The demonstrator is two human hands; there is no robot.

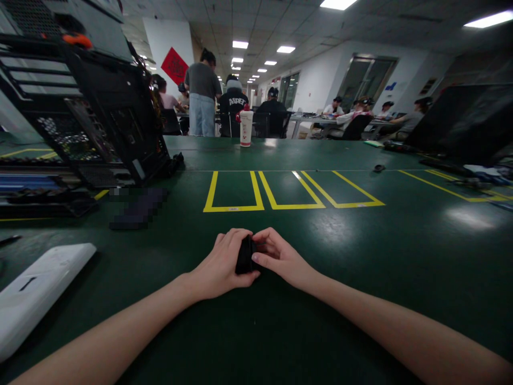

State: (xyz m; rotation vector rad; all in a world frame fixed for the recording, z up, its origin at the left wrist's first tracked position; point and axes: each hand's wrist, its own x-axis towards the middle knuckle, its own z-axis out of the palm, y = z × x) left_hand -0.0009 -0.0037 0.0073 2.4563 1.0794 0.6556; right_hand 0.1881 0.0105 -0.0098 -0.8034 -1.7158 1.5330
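Mid-frame, the left hand [222, 263] grasps a small black object [244, 256]; the right hand [282, 259], fingers curled, touches its right side. Green table [385, 256] stretches from there rightward. Yellow tape [296, 206] lies above the hands, a white box [52, 283] lower left, a computer case [120, 128] upper left.

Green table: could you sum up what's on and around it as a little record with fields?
Surface: green table, yellow tape outlines
Left grip: around a small black object
Right grip: at that object's right side
Left: white oblong object, black computer case
Near far edge: white cup
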